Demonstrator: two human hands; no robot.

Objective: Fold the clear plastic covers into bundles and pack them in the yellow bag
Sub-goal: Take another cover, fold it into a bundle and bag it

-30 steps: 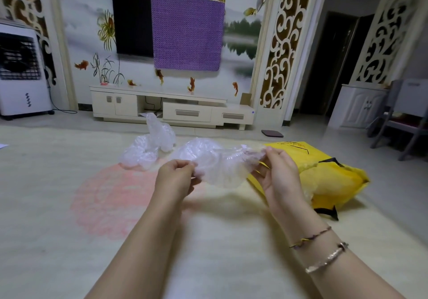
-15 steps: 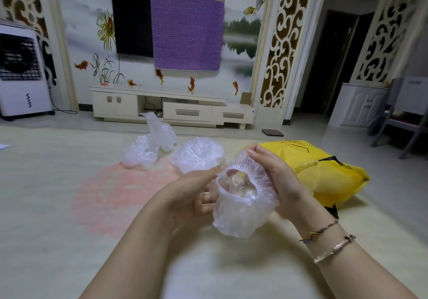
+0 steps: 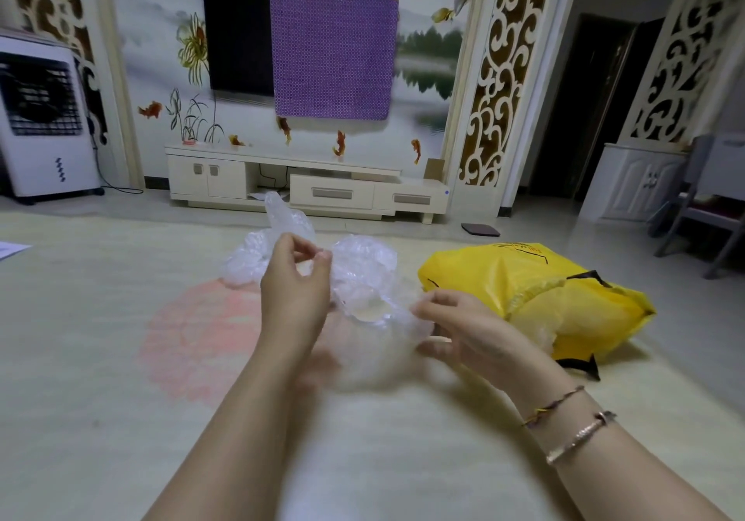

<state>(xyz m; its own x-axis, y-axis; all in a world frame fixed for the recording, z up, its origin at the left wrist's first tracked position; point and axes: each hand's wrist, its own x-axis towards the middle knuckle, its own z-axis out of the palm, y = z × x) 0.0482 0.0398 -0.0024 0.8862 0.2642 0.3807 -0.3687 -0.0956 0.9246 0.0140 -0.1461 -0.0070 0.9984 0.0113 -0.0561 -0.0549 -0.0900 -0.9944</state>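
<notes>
A clear plastic cover hangs between my hands above the rug, its round elastic opening facing up. My left hand pinches its rim at the upper left between thumb and fingertips. My right hand grips the cover's right side with curled fingers. More crumpled clear covers lie on the rug just behind my left hand, one behind the held cover. The yellow bag lies on its side to the right of my right hand, with clear plastic showing at its mouth.
A pale rug with a pink round patch covers the floor. A white TV cabinet stands along the far wall, a white air cooler at the far left, a grey chair at the far right.
The cover was stretched between both hands, then bunched over my right hand. Now my left hand has risen and pinches the rim, and the cover hangs lower and wider.
</notes>
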